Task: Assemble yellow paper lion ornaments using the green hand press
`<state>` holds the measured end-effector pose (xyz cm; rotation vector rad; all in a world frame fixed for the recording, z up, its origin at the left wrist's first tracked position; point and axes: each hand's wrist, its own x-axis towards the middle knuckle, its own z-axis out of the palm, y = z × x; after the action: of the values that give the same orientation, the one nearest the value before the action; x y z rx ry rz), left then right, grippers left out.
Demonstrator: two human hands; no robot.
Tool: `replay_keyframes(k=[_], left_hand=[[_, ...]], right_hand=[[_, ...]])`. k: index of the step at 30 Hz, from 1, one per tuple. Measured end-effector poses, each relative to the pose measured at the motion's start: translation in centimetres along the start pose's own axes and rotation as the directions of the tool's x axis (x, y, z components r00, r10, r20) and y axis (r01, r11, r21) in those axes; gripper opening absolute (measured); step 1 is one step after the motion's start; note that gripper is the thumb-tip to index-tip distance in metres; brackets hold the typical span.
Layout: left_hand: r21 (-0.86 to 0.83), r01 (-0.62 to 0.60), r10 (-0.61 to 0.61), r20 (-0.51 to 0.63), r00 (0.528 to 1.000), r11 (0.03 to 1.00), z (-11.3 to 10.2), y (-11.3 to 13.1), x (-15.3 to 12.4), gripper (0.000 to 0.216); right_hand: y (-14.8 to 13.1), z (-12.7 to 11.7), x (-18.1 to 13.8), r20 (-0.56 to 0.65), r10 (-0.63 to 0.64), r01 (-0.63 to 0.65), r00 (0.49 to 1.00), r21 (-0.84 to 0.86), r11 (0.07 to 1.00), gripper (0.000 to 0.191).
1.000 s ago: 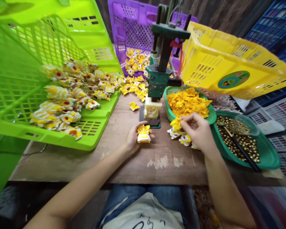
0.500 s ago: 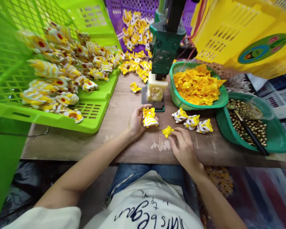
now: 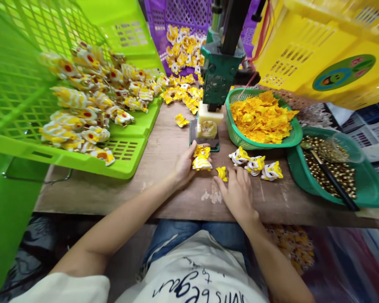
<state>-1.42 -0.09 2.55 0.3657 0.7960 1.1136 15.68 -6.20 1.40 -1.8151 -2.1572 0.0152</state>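
My left hand [image 3: 185, 166] is closed around a yellow-and-white striped plastic toy body [image 3: 202, 162], fingers behind it and thumb along its upper left side. My right hand [image 3: 238, 191], its fingers curled, holds a small yellow plastic piece [image 3: 221, 173] by thumb and forefinger, low over the table. Just beyond the right fingertips stand several yellow-and-white animal heads [image 3: 255, 164] in a row. Behind the left hand is a green press [image 3: 219, 78] with a cream block [image 3: 207, 128] under its ram.
A lime-green crate [image 3: 120, 170] with striped toy pieces stands left. A purple crate [image 3: 154, 25] and loose yellow pieces lie behind. To the right are a green basket [image 3: 251, 146] of yellow parts, a green tray [image 3: 371, 185] of gold beads with a black-handled scoop, and a yellow crate [image 3: 303, 59].
My right hand has shifted slightly inward and turned, its fingers now more curled near the row of heads. The left hand still holds the striped body. The whole view has shifted slightly.
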Motion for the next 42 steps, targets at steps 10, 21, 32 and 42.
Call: replay_keyframes(k=[10, 21, 32, 42], left_hand=[[0.148, 0.004, 0.008, -0.079, 0.997, 0.989, 0.2, -0.4, -0.3, 0.044], [0.097, -0.106, 0.104, 0.022, 0.994, 0.99, 0.4, -1.1, -1.1, 0.037], [0.347, -0.195, 0.184, 0.064, 0.981, 0.917, -0.1, -1.4, -1.3, 0.049], [0.332, -0.304, 0.283, 0.111, 0.953, 0.893, -0.8, -2.0, -0.6, 0.053]], right_hand=[[3.2, 0.7, 1.7, 0.097, 0.124, -0.151, 0.988, 0.352, 0.924, 0.013], [-1.0, -1.3, 5.3, -0.34, -0.232, 0.392, 0.911, 0.545, 0.741, 0.009], [-0.5, 0.1, 6.7, 0.348, 0.001, -0.333, 0.938, 0.896, 0.292, 0.044], [-0.1, -0.1, 6.0, 0.293, 0.059, -0.299, 0.954, 0.943, 0.147, 0.044]])
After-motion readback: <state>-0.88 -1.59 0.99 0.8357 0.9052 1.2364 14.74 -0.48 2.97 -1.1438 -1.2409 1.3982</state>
